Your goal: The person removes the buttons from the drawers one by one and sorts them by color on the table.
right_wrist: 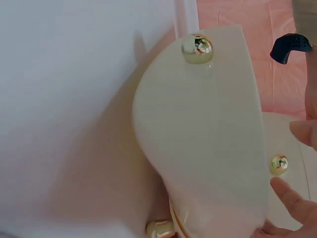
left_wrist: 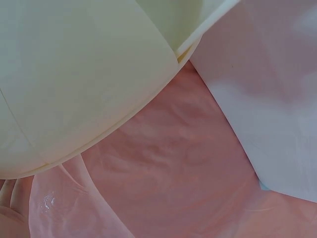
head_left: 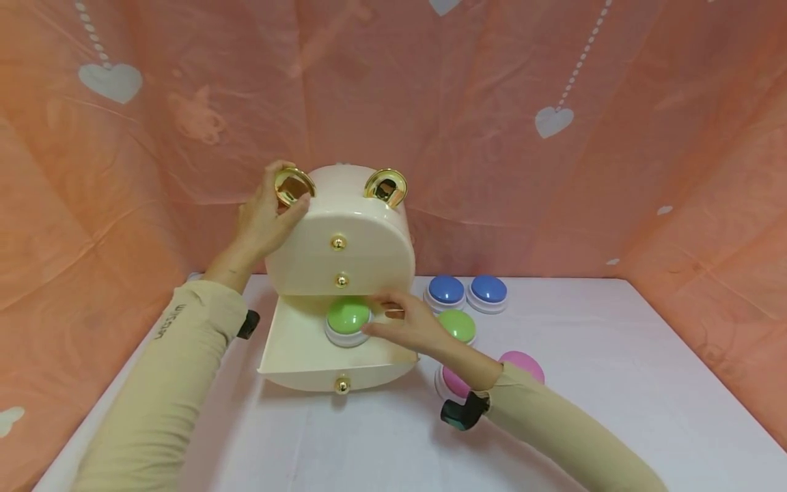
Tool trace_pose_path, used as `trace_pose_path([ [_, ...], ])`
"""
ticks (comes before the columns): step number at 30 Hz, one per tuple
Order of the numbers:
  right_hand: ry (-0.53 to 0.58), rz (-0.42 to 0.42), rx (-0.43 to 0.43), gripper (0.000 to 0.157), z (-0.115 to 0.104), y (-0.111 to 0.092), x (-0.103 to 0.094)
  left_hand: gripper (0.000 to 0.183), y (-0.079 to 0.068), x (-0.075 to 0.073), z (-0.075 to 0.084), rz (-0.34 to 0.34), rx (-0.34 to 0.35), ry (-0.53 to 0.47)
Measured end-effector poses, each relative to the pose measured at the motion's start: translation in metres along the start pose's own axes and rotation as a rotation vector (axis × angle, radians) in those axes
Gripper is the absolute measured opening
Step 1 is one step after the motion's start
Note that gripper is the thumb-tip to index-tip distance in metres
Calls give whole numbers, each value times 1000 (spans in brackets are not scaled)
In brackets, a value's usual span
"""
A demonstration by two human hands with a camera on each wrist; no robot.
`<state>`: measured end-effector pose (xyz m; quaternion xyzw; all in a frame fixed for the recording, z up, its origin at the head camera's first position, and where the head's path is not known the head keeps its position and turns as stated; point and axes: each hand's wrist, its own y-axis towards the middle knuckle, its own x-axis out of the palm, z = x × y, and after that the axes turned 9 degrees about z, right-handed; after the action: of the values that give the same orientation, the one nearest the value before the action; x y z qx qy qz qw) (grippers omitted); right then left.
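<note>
A cream cabinet (head_left: 387, 242) with rounded sides, gold knobs and two gold ear-shaped pieces stands on the table, its bottom drawer (head_left: 295, 348) pulled out. My left hand (head_left: 266, 213) grips the left gold ear (head_left: 295, 186), thumb in front and fingers behind. Inside the drawer sits a green domed push button (head_left: 348, 318) on a white base. My right hand (head_left: 408, 320) reaches over the drawer's right side, thumb and fingers apart; the thumb tip is at the button's right edge, and contact is unclear. In the right wrist view the drawer front (right_wrist: 198, 114) hides the button.
Right of the cabinet lie two blue push buttons (head_left: 488, 289), another green one (head_left: 457, 325), and pink ones (head_left: 522, 363) partly covered by my right forearm. A white cloth covers the table (head_left: 590, 355). Orange-pink curtain (head_left: 467, 137) surrounds the back and sides.
</note>
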<state>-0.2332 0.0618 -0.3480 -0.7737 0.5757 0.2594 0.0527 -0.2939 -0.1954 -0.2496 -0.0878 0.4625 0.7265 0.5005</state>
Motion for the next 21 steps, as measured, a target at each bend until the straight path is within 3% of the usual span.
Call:
trace_pose_path([
  [11,-71,0,-65,49,-2,7,17,59,0,0,0,6,-3,2],
  [21,-277,3,-88,60,3,21,34,58,1,1,-1,7,-16,23],
])
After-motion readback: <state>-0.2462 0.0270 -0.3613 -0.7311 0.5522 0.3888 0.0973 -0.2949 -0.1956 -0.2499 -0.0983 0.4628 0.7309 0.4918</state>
